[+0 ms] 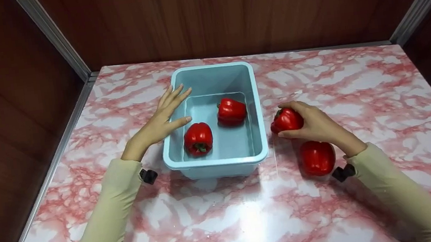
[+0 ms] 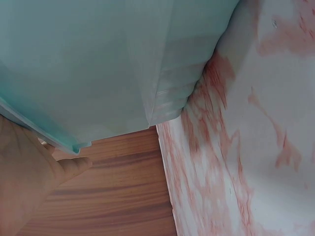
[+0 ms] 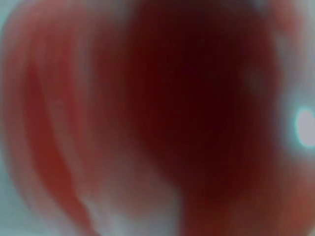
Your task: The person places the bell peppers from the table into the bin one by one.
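A light blue plastic bin (image 1: 220, 162) stands on the table, with one red bell pepper (image 1: 198, 138) near its front left and another red bell pepper (image 1: 232, 111) farther back on the right. My left hand (image 1: 162, 121) lies at the bin's left rim, fingers spread and straight. In the left wrist view that hand (image 2: 29, 172) shows beside the bin's wall (image 2: 88, 64). Right of the bin, my right hand (image 1: 310, 123) grips a red bell pepper (image 1: 287, 120) between thumb and fingers. One more red bell pepper (image 1: 318, 158) lies just below that hand, near the wrist.
The tabletop (image 1: 211, 220) has a red and white marbled pattern. Brown wood-look panels (image 1: 227, 12) with metal edging enclose it at the back and both sides. A blurred red mass (image 3: 206, 108) fills most of the right wrist view.
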`<state>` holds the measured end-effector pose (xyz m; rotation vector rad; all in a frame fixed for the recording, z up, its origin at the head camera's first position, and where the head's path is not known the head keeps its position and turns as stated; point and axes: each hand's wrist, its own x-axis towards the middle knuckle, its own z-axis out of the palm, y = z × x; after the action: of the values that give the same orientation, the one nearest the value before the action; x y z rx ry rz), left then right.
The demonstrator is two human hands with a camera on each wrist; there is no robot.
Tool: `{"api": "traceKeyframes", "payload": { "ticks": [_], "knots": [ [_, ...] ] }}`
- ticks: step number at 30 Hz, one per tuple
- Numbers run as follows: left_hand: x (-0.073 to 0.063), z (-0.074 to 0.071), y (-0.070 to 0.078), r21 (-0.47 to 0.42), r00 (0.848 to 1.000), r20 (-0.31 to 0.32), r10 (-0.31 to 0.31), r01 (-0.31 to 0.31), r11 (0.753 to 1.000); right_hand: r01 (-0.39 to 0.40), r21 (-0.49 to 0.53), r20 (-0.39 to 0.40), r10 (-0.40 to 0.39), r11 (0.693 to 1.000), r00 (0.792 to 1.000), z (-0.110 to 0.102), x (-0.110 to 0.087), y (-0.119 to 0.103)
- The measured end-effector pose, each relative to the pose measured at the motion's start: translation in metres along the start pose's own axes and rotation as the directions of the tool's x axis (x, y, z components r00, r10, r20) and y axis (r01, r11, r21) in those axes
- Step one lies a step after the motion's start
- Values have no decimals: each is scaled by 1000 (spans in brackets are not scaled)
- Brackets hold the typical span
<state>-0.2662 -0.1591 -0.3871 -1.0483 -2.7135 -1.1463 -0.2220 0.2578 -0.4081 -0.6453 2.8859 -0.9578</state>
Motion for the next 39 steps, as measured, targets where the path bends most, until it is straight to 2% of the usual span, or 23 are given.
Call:
{"api": "traceKeyframes", "payload": {
  "ticks": [11, 22, 39],
  "knots": [
    [-1, 0, 0, 6, 1000, 1, -14, 14, 1000, -7, 14, -73, 8, 1000, 997, -8, -1, -7],
    [-1, 0, 0, 11, 1000, 7, -21, 21, 1000, -22, 42, -87, 26, 999, 996, -16, -2, -14],
    [-1, 0, 0, 15, 1000, 1, -19, 19, 1000, 42, 76, -118, -33, 996, 993, -29, -2, -18]
  ]
}}
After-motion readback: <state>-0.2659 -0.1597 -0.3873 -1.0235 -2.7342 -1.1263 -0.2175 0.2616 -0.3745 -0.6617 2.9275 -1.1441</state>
